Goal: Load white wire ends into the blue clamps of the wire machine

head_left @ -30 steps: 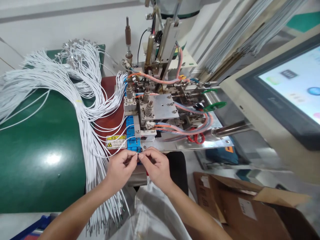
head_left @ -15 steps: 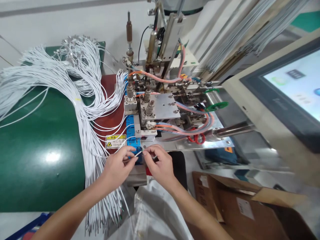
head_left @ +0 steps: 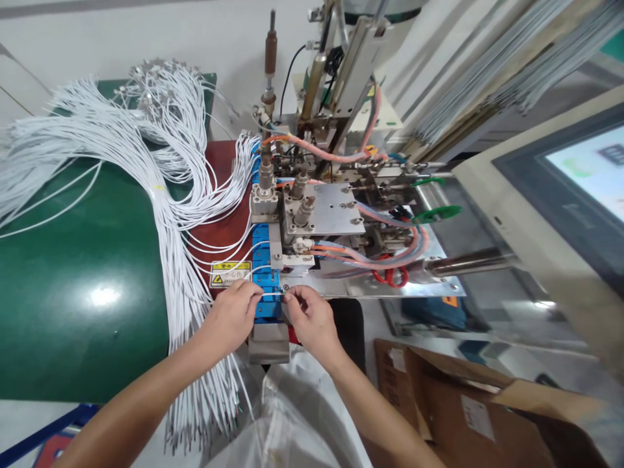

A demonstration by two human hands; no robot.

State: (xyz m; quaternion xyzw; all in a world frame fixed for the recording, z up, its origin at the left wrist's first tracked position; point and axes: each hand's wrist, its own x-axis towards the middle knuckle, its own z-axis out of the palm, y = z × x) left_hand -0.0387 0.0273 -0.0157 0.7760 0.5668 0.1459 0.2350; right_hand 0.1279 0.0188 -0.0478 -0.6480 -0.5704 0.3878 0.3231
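Note:
My left hand [head_left: 235, 317] and my right hand [head_left: 311, 318] are both closed in a pinch on one thin white wire [head_left: 271, 295]. They stretch its short end across the blue fixture block [head_left: 266, 276] at the front of a metal machine [head_left: 322, 214]. A big bundle of white wires [head_left: 160, 195] lies over the green surface [head_left: 73, 286] to the left. Several of its wires curve into slots along the blue block.
A yellow warning label [head_left: 230, 273] sits on the red-brown plate left of the block. Orange and blue hoses [head_left: 370, 253] loop over the machine. A touchscreen panel [head_left: 575, 188] stands at the right. An open cardboard box [head_left: 468, 403] and clear plastic bag [head_left: 287, 416] lie below.
Both hands have moved up from the front edge onto the blue block, pulling the wire end straight between them. The view shifted slightly right.

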